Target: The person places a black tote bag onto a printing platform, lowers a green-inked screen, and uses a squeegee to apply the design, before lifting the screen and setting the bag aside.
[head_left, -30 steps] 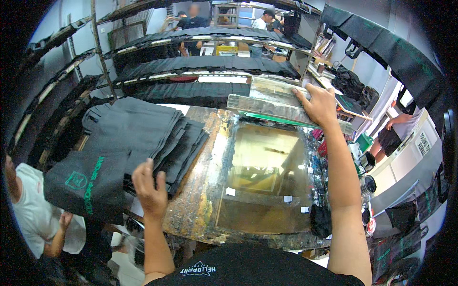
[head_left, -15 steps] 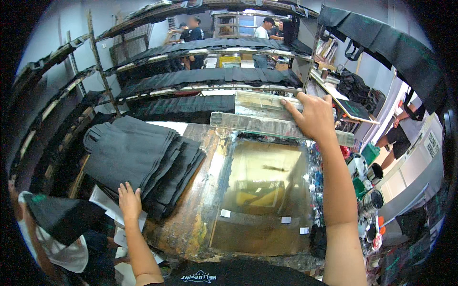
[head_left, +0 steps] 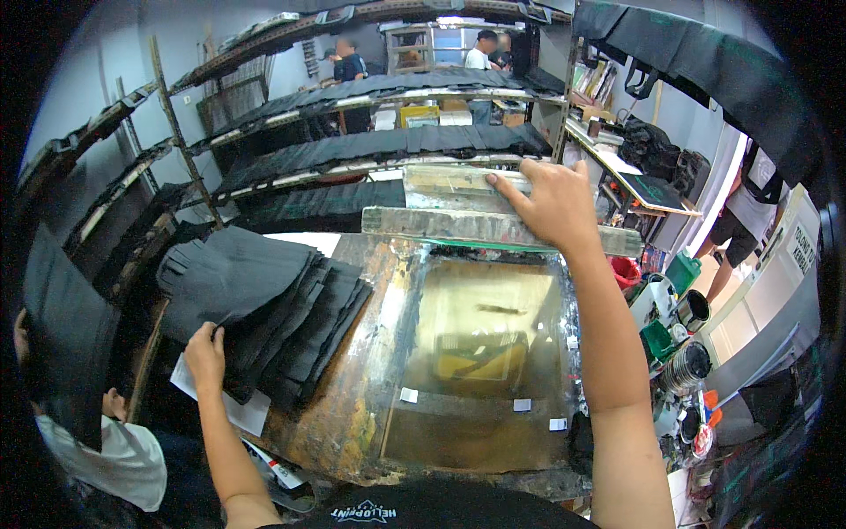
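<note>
A fanned stack of black fabric bags [head_left: 238, 273] lies on the left of the worktable. My left hand [head_left: 207, 353] pinches the near edge of the top bag, fingers closed, the edge slightly raised. My right hand [head_left: 555, 207] grips a stained wooden frame [head_left: 493, 231] held up at the table's far side, thumb over its top edge. Below it is a glossy, yellowish-brown printing surface [head_left: 480, 379] with small white tabs [head_left: 522, 406] stuck on it. White paper [head_left: 251, 413] sticks out beneath the bags.
Racks of black bags [head_left: 379, 150] stand behind the table. At the left, a co-worker's hand [head_left: 115, 404] is near a hanging black bag [head_left: 66, 335]. Paint cans [head_left: 687, 366] and a green container [head_left: 683, 271] crowd the right edge. Other people stand farther off.
My left hand has gone from lying flat with fingers spread to pinching the top bag's edge, slightly up and left. My right hand stays on the frame. The co-worker's black bag is now upright.
</note>
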`<state>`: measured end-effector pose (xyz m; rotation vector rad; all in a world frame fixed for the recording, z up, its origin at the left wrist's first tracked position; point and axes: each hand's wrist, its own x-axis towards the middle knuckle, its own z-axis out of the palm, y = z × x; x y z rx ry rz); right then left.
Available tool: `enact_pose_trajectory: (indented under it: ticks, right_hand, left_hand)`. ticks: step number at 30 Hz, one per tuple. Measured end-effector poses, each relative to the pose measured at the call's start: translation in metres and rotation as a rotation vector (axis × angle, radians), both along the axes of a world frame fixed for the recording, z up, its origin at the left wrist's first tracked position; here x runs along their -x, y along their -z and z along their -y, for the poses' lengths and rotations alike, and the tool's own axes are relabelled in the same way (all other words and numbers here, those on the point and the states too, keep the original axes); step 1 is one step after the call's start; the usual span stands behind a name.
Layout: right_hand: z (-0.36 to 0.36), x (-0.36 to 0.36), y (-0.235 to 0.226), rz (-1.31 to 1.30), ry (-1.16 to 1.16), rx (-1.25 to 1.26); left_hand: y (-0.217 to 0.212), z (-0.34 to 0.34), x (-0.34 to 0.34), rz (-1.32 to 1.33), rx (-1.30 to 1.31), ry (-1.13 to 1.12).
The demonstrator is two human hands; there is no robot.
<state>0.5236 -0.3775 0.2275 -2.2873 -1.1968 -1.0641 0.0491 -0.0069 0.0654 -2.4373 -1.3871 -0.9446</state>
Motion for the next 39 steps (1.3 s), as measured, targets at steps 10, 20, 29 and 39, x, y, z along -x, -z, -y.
enact_pose_trajectory:
  ticks: [10,20,29,39]
  right_hand:
    - [0.002,0.002,0.0,-0.01,0.005,0.004]
    - [-0.003,-0.017,0.004,0.095,-0.009,0.013]
    - [-0.001,-0.011,-0.009,-0.124,-0.072,0.141]
    - [0.0,0.005,-0.017,-0.26,-0.021,0.237]
  left_hand:
    - [-0.053,0.155,-0.121,-0.281,-0.213,0.756]
    - [0.158,0.322,-0.314,-0.286,0.231,1.072]
    - [0.172,0.32,-0.256,-0.534,0.43,1.054]
    - [0.166,0.309,-0.223,-0.565,0.535,1.139]
